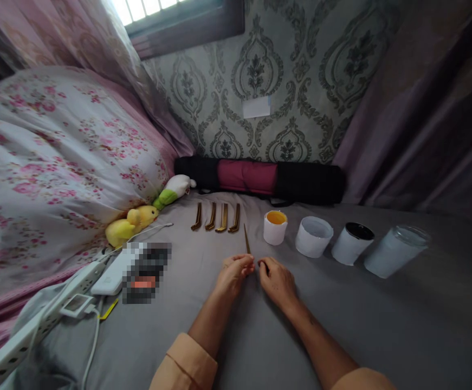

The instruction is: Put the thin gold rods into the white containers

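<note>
My left hand [236,271] is pinched on the near end of a thin brown stick [246,241] that points away from me on the grey bedsheet [260,336]. Right beside it, my right hand [276,279] rests on the sheet with fingers curled, touching the same end of the stick. Beyond the hands, several bent golden-brown sticks [216,218] lie in a row. To the right of them stands a small white cup [275,227] with yellow contents.
Three more containers stand in a row at the right: a white tub [314,236], a white cup with black contents [351,242], a tilted glass jar [396,250]. A black and maroon roll [260,177] lies by the wall. Plush toys [132,223], a power strip [36,325] and cables lie at left.
</note>
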`<state>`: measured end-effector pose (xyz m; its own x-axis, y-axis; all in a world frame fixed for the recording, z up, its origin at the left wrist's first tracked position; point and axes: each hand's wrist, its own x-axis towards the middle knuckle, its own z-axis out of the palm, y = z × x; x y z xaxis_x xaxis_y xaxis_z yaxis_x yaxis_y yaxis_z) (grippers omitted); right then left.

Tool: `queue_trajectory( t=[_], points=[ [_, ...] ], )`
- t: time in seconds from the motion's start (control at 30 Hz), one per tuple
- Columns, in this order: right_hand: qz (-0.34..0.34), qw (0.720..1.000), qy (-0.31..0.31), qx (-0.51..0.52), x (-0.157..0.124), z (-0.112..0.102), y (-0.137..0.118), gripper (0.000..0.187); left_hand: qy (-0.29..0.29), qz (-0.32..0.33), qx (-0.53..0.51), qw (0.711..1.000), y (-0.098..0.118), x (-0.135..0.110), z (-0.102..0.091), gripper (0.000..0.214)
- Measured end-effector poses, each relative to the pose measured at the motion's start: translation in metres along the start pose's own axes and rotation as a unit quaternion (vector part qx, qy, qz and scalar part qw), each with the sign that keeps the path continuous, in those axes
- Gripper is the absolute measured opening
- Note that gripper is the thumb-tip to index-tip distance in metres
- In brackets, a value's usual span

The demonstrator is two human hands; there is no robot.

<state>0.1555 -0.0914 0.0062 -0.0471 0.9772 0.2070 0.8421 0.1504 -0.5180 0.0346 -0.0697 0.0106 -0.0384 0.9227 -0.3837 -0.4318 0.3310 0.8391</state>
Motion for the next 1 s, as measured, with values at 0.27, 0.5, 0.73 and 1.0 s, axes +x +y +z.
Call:
queue_trajectory(
  t=[0.27, 0.5, 0.73, 1.0],
  points=[
    [0.014, 1.000, -0.012, 0.006, 0.001, -0.002, -0.001, 0.028, 0.015, 0.021, 0.055, 0.998, -0.008, -0.006, -0.002, 0.021],
    [0.003, 1.000, 0.000, 0.005, 0.001, 0.001, 0.002, 0.026, 0.022, 0.049, 0.048, 0.997, -0.016, -0.010, -0.003, 0.022],
    [0.006, 1.000, -0.003, 0.016, 0.002, 0.002, 0.003, 0.026, 0.034, 0.062, 0.021, 0.997, -0.022, -0.012, -0.002, 0.024],
    [-0.004, 0.999, 0.003, 0.053, 0.003, 0.004, 0.007, 0.026, 0.033, 0.077, 0.004, 0.996, -0.024, -0.018, -0.003, 0.026]
  ],
)
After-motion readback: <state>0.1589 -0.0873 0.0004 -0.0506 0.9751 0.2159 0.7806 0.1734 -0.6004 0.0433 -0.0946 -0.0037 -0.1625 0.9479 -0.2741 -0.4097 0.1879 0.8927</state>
